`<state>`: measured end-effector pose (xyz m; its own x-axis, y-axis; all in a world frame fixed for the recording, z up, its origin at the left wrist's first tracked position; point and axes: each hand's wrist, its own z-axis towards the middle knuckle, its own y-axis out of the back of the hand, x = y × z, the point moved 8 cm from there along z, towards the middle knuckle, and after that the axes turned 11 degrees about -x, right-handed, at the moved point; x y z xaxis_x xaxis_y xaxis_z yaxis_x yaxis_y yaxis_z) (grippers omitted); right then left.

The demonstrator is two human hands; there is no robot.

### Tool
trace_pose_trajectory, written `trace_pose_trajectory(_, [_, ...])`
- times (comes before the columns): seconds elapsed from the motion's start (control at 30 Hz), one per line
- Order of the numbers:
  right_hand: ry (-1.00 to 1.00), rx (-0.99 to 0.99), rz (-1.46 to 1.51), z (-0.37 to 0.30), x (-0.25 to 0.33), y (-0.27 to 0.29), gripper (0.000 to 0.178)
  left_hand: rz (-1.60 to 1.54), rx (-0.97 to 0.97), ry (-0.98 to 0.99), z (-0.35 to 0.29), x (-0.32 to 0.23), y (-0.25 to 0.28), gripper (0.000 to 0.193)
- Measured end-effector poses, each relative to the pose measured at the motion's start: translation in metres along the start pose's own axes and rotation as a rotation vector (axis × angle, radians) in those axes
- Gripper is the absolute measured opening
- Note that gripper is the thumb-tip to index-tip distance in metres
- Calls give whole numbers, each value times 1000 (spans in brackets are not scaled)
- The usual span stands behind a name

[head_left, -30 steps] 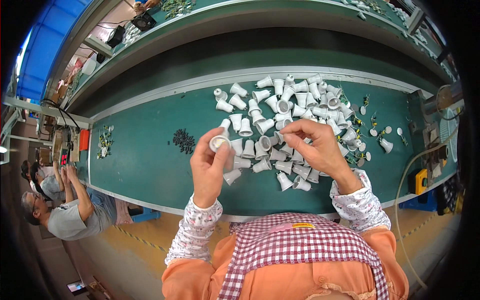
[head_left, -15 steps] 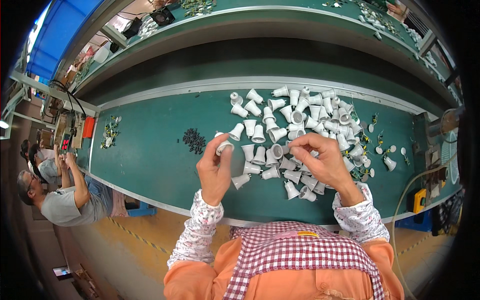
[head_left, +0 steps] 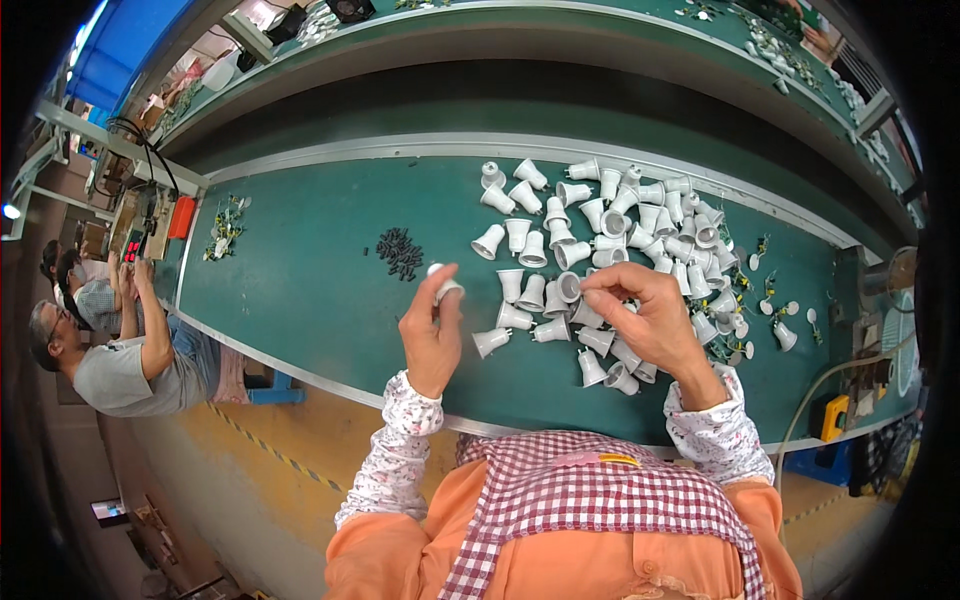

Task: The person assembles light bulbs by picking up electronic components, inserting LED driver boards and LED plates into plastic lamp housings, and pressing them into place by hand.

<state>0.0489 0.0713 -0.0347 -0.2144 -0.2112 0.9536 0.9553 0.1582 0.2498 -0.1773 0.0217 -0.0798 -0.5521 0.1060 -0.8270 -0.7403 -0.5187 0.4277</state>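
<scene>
Between the thumb and fingers of my left hand (head_left: pixel 430 345) is a white bell-shaped lamp housing (head_left: pixel 448 291), slightly smeared by motion. My right hand (head_left: pixel 650 318) hovers at the near middle of the housing heap, thumb and forefinger pinched together. Whatever sits in that pinch is too small or hidden to name. Many similar white housings (head_left: pixel 534 250) lie scattered about the green bench (head_left: pixel 310 290), some on their sides, others standing on their wide rims. Beyond my left hand lies a pile of small black pieces (head_left: pixel 402 255).
Small wired parts with round white discs (head_left: pixel 755 262) lie at the right, and more wired parts (head_left: pixel 225 228) at the far left. A raised shelf (head_left: pixel 520 45) runs behind the bench. A hose (head_left: pixel 815 385) hangs at right. Another person (head_left: pixel 140 360) works at the left.
The whole view has shifted a little, moving the bench items up or right in the picture. My left hand still holds the housing and has turned slightly; my right hand keeps its pinch.
</scene>
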Motion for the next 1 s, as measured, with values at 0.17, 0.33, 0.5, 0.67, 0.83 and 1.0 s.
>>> trace_pose_trajectory(0.17, [16, 22, -7, -3, 6, -7, 12, -523, 121, 395, 2, -28, -24, 28])
trace_pose_trajectory(0.33, [28, -17, 31, -3, 13, -13, 16, -648, 266, 479, -5, -49, -44, 28])
trace_pose_trajectory(0.5, [51, -96, 119, 2, 31, -13, 20, -837, 379, 518, -12, -65, -74, 30])
trace_pose_trajectory(0.67, [101, -163, 54, 3, 31, 0, 19, -804, 397, 455, -7, -77, -82, 34])
trace_pose_trajectory(0.83, [139, -236, 51, 2, 32, 4, 19, -724, 385, 382, -5, -79, -86, 34])
trace_pose_trajectory(1.0, [149, -273, 19, 1, 35, 10, 17, -710, 366, 363, -4, -83, -90, 32])
